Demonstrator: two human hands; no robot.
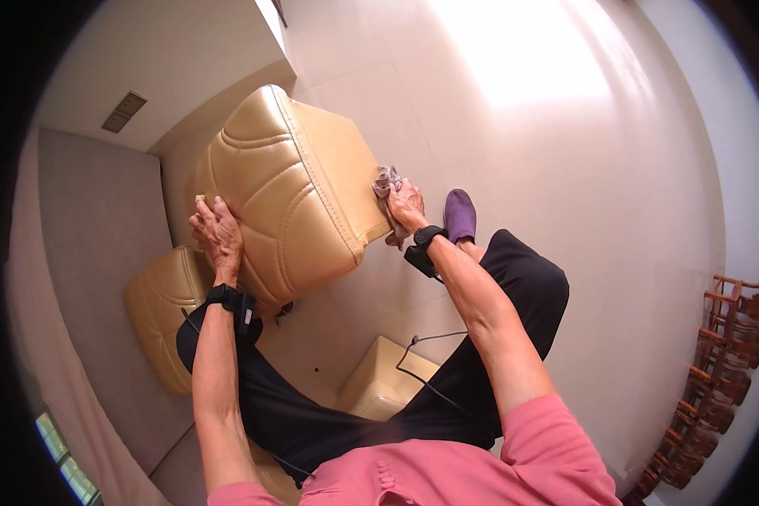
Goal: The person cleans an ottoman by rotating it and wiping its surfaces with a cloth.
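A gold padded stool (270,202) with stitched seams is tipped on its side in front of me, its cushioned top toward the left and a smooth side panel (333,148) toward the right. My left hand (217,234) grips the cushioned top with its fingers bent against it. In my right hand (406,205) is a crumpled greyish cloth (386,187), closed in the fingers and touching the right edge of the side panel. The stool's underside is hidden from me.
A second gold padded seat (162,308) stands at the left by a grey sofa (101,219). A cream block-shaped stool (385,379) sits between my legs, with a black cable (405,363) across it. Small brown wooden furniture (721,363) lines the right wall.
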